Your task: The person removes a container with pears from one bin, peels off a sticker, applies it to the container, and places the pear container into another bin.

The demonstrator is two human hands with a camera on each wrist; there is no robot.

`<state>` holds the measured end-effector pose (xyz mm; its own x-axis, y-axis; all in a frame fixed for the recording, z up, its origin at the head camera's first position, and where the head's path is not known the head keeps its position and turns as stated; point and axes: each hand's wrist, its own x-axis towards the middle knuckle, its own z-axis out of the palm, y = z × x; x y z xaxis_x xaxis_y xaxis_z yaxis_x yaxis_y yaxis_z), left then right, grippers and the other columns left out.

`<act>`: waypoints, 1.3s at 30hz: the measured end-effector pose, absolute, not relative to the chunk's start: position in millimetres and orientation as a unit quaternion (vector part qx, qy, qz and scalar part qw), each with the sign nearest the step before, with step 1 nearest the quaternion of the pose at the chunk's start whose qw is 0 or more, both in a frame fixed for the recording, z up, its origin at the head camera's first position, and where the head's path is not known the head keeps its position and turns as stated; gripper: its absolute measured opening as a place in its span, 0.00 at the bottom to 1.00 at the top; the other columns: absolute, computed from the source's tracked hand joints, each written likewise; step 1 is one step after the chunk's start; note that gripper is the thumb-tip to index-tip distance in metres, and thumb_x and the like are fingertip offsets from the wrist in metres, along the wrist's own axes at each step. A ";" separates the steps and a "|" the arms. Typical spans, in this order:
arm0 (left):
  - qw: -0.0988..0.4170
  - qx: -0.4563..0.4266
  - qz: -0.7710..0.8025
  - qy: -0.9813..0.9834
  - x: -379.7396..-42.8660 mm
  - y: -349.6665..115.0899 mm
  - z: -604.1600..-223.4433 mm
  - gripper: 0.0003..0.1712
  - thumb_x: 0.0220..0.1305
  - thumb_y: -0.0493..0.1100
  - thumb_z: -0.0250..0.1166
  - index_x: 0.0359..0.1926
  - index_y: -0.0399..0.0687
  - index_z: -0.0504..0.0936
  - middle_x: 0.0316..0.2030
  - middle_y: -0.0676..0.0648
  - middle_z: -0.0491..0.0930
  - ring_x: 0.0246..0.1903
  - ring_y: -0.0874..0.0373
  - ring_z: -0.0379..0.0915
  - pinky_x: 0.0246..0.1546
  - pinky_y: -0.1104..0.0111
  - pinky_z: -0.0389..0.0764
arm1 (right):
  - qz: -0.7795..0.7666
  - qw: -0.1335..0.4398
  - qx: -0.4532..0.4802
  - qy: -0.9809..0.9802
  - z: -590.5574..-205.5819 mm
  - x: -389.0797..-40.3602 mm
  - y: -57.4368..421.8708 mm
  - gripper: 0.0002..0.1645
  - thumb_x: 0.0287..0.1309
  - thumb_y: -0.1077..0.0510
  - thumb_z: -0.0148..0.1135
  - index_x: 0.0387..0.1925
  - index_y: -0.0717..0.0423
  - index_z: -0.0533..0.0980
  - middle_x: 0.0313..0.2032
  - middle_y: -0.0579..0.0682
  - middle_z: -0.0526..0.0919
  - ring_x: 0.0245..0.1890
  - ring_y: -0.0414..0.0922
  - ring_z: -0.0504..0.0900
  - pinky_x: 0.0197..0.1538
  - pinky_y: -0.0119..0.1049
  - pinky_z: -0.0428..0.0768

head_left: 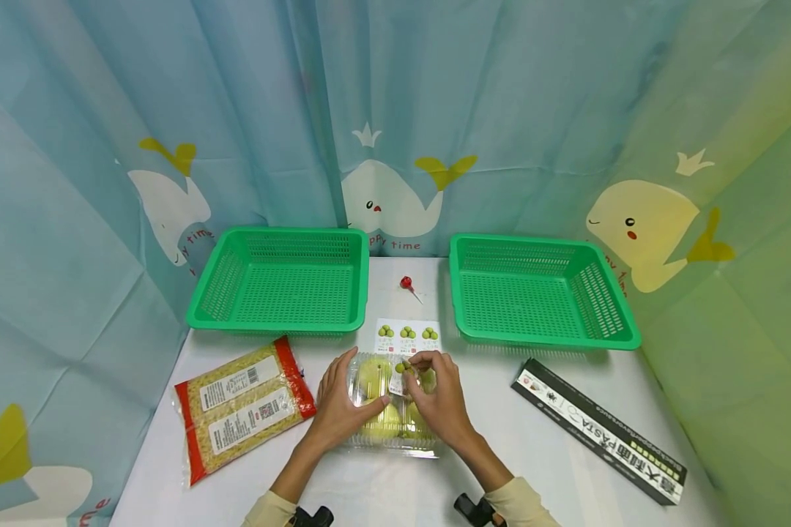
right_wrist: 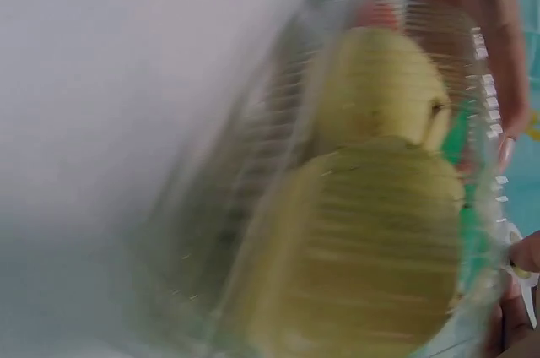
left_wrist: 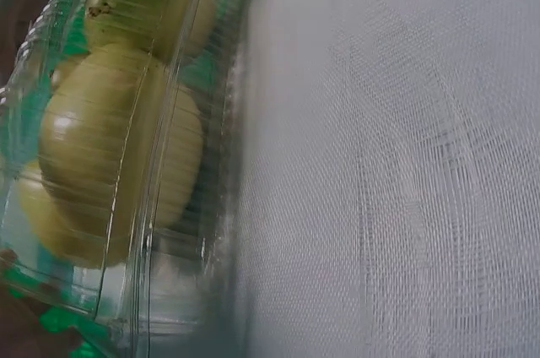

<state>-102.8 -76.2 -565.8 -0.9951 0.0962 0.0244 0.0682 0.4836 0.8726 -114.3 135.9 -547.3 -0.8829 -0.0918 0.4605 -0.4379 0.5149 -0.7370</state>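
Note:
A clear plastic clamshell box of green, pear-like fruit lies in front of the person in the head view. My left hand grips its left side, thumb over the lid. At the lid's upper right, my right hand pinches a small white sticker printed with green fruit. Just behind the box lies a sheet of matching stickers. The left wrist view shows fruit through the ribbed wall. In the blurred right wrist view, the sticker shows at the right edge, by the fingers.
Two green baskets stand at the back left and back right. A small red-topped pointed item lies between them. At left is a red-ended bag of yellow grain or pasta; at right, a long black pasta box lies slanted.

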 end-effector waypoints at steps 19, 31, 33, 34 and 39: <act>0.019 0.051 0.501 0.864 -103.5 -76.5 -564.4 0.66 0.52 0.66 0.79 0.84 0.57 0.54 0.80 0.38 0.56 0.79 0.34 0.47 0.75 0.32 0.49 | 0.374 0.170 0.234 -0.881 -549.1 -113.7 134.8 0.21 0.52 0.60 0.82 0.46 0.50 0.81 0.38 0.44 0.87 0.43 0.44 0.73 0.66 0.59 0.65; 0.044 0.041 0.506 0.861 -103.6 -77.4 -563.2 0.66 0.52 0.67 0.79 0.84 0.60 0.53 0.81 0.42 0.54 0.80 0.38 0.46 0.72 0.29 0.58 | 0.428 0.132 0.131 -0.885 -556.7 -120.7 142.8 0.30 0.56 0.54 0.82 0.57 0.57 0.78 0.66 0.58 0.79 0.68 0.61 0.70 0.68 0.67 0.64; 0.044 0.041 0.507 0.860 -104.1 -77.2 -562.5 0.65 0.52 0.66 0.79 0.84 0.59 0.54 0.81 0.42 0.54 0.80 0.37 0.46 0.71 0.29 0.60 | 0.434 0.117 0.109 -0.887 -556.7 -121.9 142.6 0.30 0.57 0.53 0.81 0.58 0.56 0.79 0.64 0.56 0.81 0.66 0.59 0.72 0.67 0.64 0.68; 0.042 0.042 0.509 0.859 -104.4 -77.1 -562.3 0.65 0.53 0.66 0.79 0.84 0.57 0.54 0.80 0.41 0.55 0.80 0.37 0.47 0.70 0.29 0.61 | 0.433 0.110 0.098 -0.889 -556.7 -122.6 142.3 0.30 0.57 0.51 0.81 0.58 0.55 0.79 0.63 0.55 0.82 0.66 0.59 0.74 0.66 0.63 0.70; 0.038 0.032 0.514 0.856 -106.0 -75.4 -563.6 0.62 0.54 0.65 0.79 0.82 0.55 0.57 0.78 0.41 0.58 0.78 0.39 0.49 0.66 0.31 0.67 | 0.414 0.088 0.053 -0.904 -555.7 -126.6 139.5 0.30 0.58 0.44 0.79 0.57 0.52 0.81 0.56 0.52 0.86 0.60 0.57 0.79 0.60 0.59 0.76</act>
<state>-106.0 -75.4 -563.6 -0.9951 0.0930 -0.0322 0.0153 0.4690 0.8831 -126.6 139.5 -555.7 -0.9787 -0.0233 0.2040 -0.1697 0.6511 -0.7398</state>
